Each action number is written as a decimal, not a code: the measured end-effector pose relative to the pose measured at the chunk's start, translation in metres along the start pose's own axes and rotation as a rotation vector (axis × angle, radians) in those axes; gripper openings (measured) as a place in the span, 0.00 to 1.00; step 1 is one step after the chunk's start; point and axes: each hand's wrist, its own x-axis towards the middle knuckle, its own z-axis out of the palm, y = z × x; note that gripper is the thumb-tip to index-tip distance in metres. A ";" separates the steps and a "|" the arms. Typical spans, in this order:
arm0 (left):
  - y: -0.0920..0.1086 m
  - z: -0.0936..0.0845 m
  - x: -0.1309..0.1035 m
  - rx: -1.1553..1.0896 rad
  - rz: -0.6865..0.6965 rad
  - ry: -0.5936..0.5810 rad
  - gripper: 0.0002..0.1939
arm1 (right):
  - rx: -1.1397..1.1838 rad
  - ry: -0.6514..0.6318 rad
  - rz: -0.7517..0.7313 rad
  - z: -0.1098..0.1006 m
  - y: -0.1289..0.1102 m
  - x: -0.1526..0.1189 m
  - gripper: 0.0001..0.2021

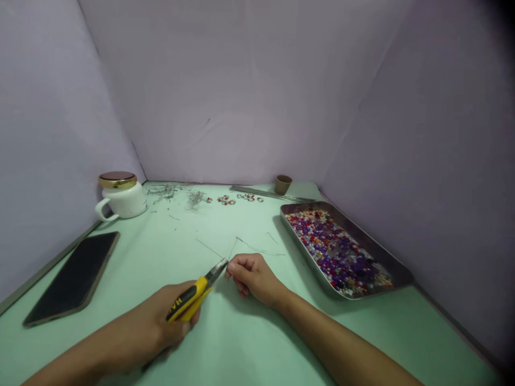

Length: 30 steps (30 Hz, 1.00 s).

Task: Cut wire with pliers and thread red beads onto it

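Note:
My left hand [169,316] is closed around the handles of yellow-and-black pliers [195,295]. Their metal jaws point up and to the right and meet a thin wire [210,249] close to my right fingertips. My right hand [251,276] is closed in a pinch on thin wire at the jaw tips; the pinched part is hidden by the fingers. Bent lengths of wire [257,249] stretch over the pale green table just beyond the hands. Whether each strand joins the one I pinch, I cannot tell.
A metal tray [309,260] of mixed beads stands at the right. A phone [74,279] and a lidded white mug [124,199] are at the left. Along the back lie wire scraps [196,199], red-beaded wire pieces [226,200], straight wires [265,192] and a small brown cup [282,185].

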 end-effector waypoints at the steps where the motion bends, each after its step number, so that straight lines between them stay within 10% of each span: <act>1: 0.003 0.001 -0.001 0.130 -0.008 0.074 0.07 | -0.009 0.006 0.015 0.000 0.000 0.000 0.13; 6: -0.003 0.011 -0.001 0.467 0.088 0.260 0.18 | -0.080 0.030 0.043 0.001 0.001 0.000 0.10; 13: -0.020 0.026 0.011 0.980 -0.117 0.460 0.37 | -0.036 0.034 0.022 0.002 0.002 0.001 0.12; 17: -0.012 0.021 0.004 0.698 -0.015 0.416 0.30 | -0.009 0.031 -0.001 0.002 0.002 0.000 0.14; 25: -0.008 0.006 0.000 -0.161 0.016 -0.051 0.08 | 0.061 0.030 -0.025 0.001 0.000 0.000 0.18; 30: -0.008 0.004 0.003 -0.063 -0.013 0.015 0.09 | 0.024 0.036 0.003 0.000 0.000 0.001 0.21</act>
